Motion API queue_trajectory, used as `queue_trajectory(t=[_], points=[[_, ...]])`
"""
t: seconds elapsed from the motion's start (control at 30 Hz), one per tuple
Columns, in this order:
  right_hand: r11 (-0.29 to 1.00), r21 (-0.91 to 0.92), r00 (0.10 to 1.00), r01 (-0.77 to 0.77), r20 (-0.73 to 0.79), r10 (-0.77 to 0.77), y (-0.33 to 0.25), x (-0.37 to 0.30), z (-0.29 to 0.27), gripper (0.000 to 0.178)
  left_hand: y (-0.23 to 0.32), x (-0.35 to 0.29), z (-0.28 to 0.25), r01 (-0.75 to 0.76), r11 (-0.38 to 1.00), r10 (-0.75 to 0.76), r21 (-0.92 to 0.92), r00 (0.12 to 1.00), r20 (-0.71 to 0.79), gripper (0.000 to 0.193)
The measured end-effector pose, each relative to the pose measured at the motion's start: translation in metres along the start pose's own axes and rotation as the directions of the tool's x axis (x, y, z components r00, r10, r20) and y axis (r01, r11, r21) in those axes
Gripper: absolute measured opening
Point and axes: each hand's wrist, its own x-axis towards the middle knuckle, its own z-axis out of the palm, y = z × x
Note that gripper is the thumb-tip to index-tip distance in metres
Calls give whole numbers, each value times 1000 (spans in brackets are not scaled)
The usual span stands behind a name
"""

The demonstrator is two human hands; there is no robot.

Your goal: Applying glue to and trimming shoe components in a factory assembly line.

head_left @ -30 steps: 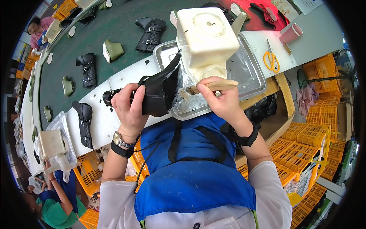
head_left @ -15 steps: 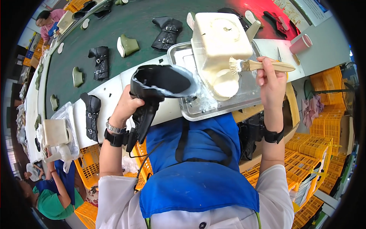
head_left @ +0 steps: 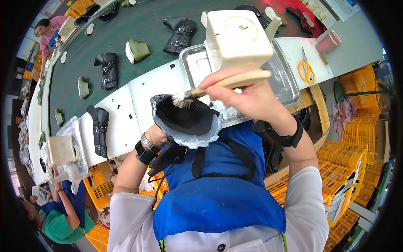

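In the head view, with the clock read from its middle, a black boot (head_left: 189, 122) is held just toward nine o'clock, above the front edge of the white surface (head_left: 145, 90). Its opening faces the camera, the rim coated pale grey, and the rest slants down behind toward seven o'clock. The left hand (head_left: 156, 135) grips it from the nine o'clock side; those fingers look curled in against it, though the boot hides most of them.

The right hand (head_left: 252, 98) comes in from four o'clock with its fingers pinched closed on a wooden brush (head_left: 245, 78). The bristles (head_left: 181, 101) sit over the far part of the opening; whether they touch it, I cannot tell.

At one o'clock a metal tray (head_left: 292, 90) carries a boxy off-white jug (head_left: 239, 40). Yellow-handled scissors (head_left: 305, 71) lie at two o'clock, with a pink cup (head_left: 328, 42) beyond them. Another dark boot (head_left: 99, 131) lies on the white surface at nine o'clock. Between nine and twelve, a green surface (head_left: 161, 67) carries more boots (head_left: 180, 35), black and olive. Orange baskets (head_left: 336, 161) are stacked between three and four o'clock. A person in green (head_left: 63, 227) is at eight o'clock, another in pink (head_left: 47, 38) at ten.
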Motion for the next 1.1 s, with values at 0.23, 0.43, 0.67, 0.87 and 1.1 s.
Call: queue_trajectory(t=[0.23,0.43,0.67,0.87,1.1], points=[[880,-362,951,308,120,-283,13,6,9,8,-10,-4,-13,186,960,-188,-207,982,8,77],[866,-441,972,235,97,-215,12,2,10,9,-8,-15,-18,159,985,-160,71,987,-1,91],[857,-504,991,107,119,-53,1,2,5,14,9,-20,-14,226,927,-212,300,974,-78,102],[853,-520,991,-37,87,97,2,4,2,23,18,-26,-8,168,922,-119,350,981,-156,101],[775,-625,949,-91,181,257,-2,12,-10,15,28,-19,10,104,904,-101,414,994,-31,82]])
